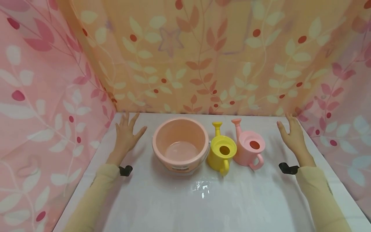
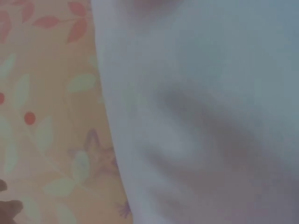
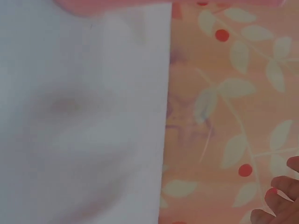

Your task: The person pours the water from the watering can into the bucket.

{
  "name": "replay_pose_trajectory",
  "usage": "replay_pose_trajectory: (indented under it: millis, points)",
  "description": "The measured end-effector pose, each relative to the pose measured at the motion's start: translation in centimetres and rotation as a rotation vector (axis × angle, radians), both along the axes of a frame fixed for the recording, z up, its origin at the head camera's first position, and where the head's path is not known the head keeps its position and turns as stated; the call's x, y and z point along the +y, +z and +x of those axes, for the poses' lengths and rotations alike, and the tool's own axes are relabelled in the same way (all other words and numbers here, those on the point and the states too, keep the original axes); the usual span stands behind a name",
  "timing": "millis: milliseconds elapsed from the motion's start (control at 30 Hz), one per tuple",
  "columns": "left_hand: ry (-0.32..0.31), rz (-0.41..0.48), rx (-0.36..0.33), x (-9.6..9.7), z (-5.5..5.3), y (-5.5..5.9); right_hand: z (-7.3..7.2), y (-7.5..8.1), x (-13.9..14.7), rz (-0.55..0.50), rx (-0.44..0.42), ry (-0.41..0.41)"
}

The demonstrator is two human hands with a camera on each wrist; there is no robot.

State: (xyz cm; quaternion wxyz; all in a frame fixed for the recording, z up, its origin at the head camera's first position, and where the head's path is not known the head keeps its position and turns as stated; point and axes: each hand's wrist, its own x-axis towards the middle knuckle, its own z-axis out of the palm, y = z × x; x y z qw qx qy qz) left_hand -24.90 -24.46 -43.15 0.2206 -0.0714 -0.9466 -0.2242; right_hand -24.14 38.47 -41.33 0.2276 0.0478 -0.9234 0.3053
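Note:
In the head view a pale pink bucket [image 1: 156, 146] stands on the white table, its hollow facing up. To its right is a yellow watering can [image 1: 215, 159], and beside that a pink watering can [image 1: 244, 154]; both spouts point away and their handles face the near side. My left hand [image 1: 126, 135] is left of the bucket, fingers spread, holding nothing. Right of the pink watering can, my right hand [image 1: 294, 135] also has its fingers extended and touches none of these objects. The right wrist view catches fingertips [image 3: 280, 191] at its lower right corner.
A wet patch [image 1: 203, 187] glistens on the white tabletop [image 1: 174, 209] in front of the bucket and yellow can. Leaf-patterned cloth walls [image 1: 200, 64] enclose the back and both sides. A black wrist piece [image 1: 126, 170] shows at the left sleeve, another [image 1: 288, 168] at the right.

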Motion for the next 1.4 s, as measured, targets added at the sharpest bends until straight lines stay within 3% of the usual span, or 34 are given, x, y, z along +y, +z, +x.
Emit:
replay_pose_trajectory:
  millis: [367, 767, 1033, 1200, 1400]
  points:
    - [-0.025, 0.121, 0.018, 1.0, 1.9, -0.4, 1.8, 0.9, -2.8, -0.09, 0.082, -0.024]
    - [-0.084, 0.257, 0.04, 2.5, 4.0, 0.3, 3.7, 1.5, -6.0, -0.179, 0.179, -0.002]
    - [-0.168, 0.29, 0.021, 3.9, 4.9, 1.4, 5.1, 1.8, -8.7, -0.261, 0.219, 0.051]
    - [-0.243, 0.294, 0.039, 4.7, 5.0, 1.9, 6.6, 3.1, -11.1, -0.318, 0.245, 0.122]
    - [-0.3, 0.29, 0.023, 5.6, 5.0, 2.1, 8.0, 3.6, -12.9, -0.347, 0.205, 0.147]
